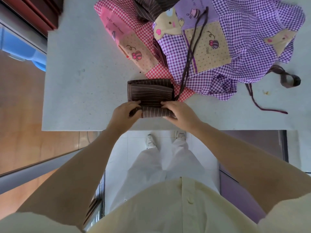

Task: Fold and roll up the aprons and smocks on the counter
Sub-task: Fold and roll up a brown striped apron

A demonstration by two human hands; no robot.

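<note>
A person in a cream button shirt (168, 207) stands at the near edge of a pale grey speckled stone bench (80, 78). The left hand (125, 113) and right hand (178, 113) each have a closed grip on the rolled near end of a folded brown pinstriped cloth apron (149, 91), fingers curled over the roll, one hand at either end. The apron's flat, layered far part lies squarely on the bench near its front edge. Its thin dark brown tie strings (190, 52) trail away across a rumpled purple gingham smock with tan bear and bee patches (252, 31), which overlaps a red gingham smock with a pink panel (156, 73) just beyond the apron. A purple ribbon loop (289, 79) lies to the right. Farther back, another brown striped cloth (148, 9) sits bunched on the pile.
</note>
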